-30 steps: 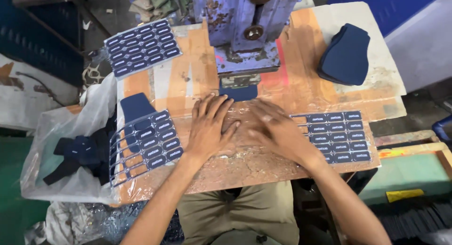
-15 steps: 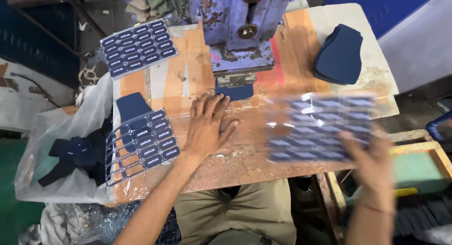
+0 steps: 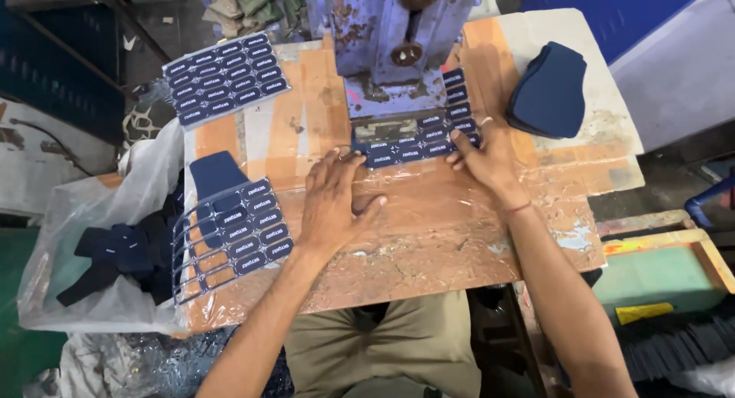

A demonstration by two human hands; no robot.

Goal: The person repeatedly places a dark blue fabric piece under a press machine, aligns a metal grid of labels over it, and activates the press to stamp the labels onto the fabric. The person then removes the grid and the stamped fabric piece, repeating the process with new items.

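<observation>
My left hand [image 3: 331, 207] lies flat, fingers spread, on a clear plastic sheet [image 3: 417, 203] over the worn wooden table [image 3: 429, 268]. Its fingertips reach the near edge of a clear sheet of dark blue labels [image 3: 429, 134] that lies under the blue press machine [image 3: 398, 38]. My right hand [image 3: 484, 154] presses on the right end of that label sheet with fingers spread. Neither hand grips anything.
Another label sheet [image 3: 226, 76] lies at the table's back left, a third [image 3: 237, 233] at the front left over a dark blue fabric piece [image 3: 216, 172]. A stack of blue fabric pieces [image 3: 547, 92] sits back right. A plastic bag [image 3: 92, 252] of dark pieces hangs at the left.
My right hand lifted the label sheet from the table's right side and laid it under the press. My left hand stayed flat on the plastic, shifting slightly.
</observation>
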